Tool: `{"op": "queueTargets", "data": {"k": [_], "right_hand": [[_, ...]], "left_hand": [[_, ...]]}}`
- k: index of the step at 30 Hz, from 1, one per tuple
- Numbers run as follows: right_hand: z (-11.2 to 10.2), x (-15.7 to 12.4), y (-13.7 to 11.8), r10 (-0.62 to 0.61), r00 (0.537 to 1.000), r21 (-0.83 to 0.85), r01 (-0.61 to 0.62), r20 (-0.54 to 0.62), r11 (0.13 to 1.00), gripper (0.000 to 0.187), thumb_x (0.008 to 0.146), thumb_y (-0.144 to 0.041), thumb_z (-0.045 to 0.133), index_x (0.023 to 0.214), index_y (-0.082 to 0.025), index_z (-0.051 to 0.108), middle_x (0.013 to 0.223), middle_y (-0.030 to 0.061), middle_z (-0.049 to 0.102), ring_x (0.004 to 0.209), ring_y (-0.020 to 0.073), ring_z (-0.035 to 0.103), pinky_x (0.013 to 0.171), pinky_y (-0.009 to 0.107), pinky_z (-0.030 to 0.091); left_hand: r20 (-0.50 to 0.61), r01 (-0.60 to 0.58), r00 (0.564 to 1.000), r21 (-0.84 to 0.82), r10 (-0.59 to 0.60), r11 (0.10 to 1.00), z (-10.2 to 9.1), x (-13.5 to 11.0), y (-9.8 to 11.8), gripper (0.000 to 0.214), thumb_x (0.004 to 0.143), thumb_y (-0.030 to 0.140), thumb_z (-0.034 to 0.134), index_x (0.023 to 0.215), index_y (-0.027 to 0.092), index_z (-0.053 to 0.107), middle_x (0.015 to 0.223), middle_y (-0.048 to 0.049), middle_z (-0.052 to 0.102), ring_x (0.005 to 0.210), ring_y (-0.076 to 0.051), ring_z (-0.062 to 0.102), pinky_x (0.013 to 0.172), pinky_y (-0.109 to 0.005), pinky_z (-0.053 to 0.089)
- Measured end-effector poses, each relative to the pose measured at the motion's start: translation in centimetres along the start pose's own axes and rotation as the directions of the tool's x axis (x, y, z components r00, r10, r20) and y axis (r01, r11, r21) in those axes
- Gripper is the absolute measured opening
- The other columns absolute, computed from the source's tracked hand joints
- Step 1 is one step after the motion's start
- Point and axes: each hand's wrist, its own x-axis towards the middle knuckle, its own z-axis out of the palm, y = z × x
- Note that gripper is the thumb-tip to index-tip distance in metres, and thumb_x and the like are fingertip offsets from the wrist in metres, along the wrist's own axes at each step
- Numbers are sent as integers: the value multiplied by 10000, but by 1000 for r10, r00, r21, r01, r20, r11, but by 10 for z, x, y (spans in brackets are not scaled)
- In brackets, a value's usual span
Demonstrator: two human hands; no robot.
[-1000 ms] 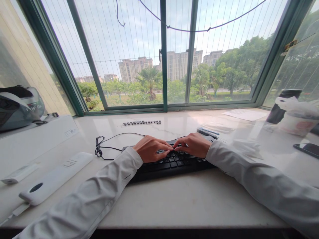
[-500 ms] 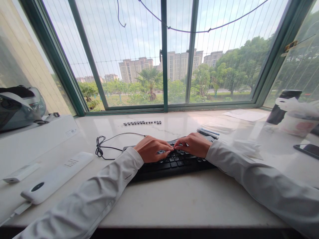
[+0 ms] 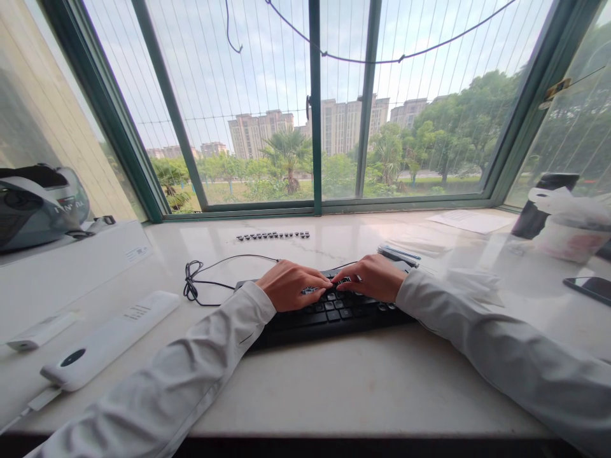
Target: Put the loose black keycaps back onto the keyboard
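Head view, centre frame: left hand, right hand on black plastic keyboard, fingers curled, tips meeting over top keys; pinching unclear. Keyboard likely light, rigid; grip side edges.

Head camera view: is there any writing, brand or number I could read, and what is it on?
Nothing reads clearly.
Helmet: dark lettering, blurred and partly hidden.
White box: small label, too small to read.
Long white device: grey print, too small.
Keyboard: key legends too small.
Cup: red print, blurred.
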Motion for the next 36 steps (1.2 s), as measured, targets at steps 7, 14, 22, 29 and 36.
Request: {"op": "queueTargets", "data": {"k": [7,14,22,29,36], "right_hand": [[5,2,0,37,999,99,-34,-29,995,298,807,-499,535,1005,-344,696,650,-16,656,620,133,576,589,228,344],[5,2,-1,57,998,214,-51,-25,976,306,777,-494,572,975,-311,716,591,-28,592,546,95,479,528,206,294],[4,3,-1,67,997,244,-59,-27,968,306,756,-484,596,966,-301,722,581,-31,606,538,91,477,521,205,296],[0,1,-3,47,998,204,-40,-30,978,249,778,-458,573,881,-309,744,615,-17,650,542,90,508,547,211,326],[1,1,1,61,998,185,-54,-33,981,321,803,-505,531,927,-293,738,689,9,695,586,109,543,563,216,351]], "left_hand": [[-12,-1,1000,12,1,1000,0,0,1,312,888,332,423,1102,320,649,1079,52,672,891,-115,652,671,-192,484],[-17,-4,1000,21,4,1000,-1,0,1,303,885,329,429,1078,310,662,1066,50,677,866,-115,655,640,-191,473],[-8,-24,1000,16,24,1000,-1,0,1,304,885,324,429,1079,302,662,1066,52,677,868,-111,655,642,-190,473],[-24,-52,998,-7,51,999,-1,0,3,297,871,329,450,1075,302,664,1065,49,678,863,-114,659,643,-191,481],[-26,-45,999,-38,44,998,-1,0,4,293,857,314,469,1068,301,672,1051,44,683,859,-110,659,670,-185,490]]}}
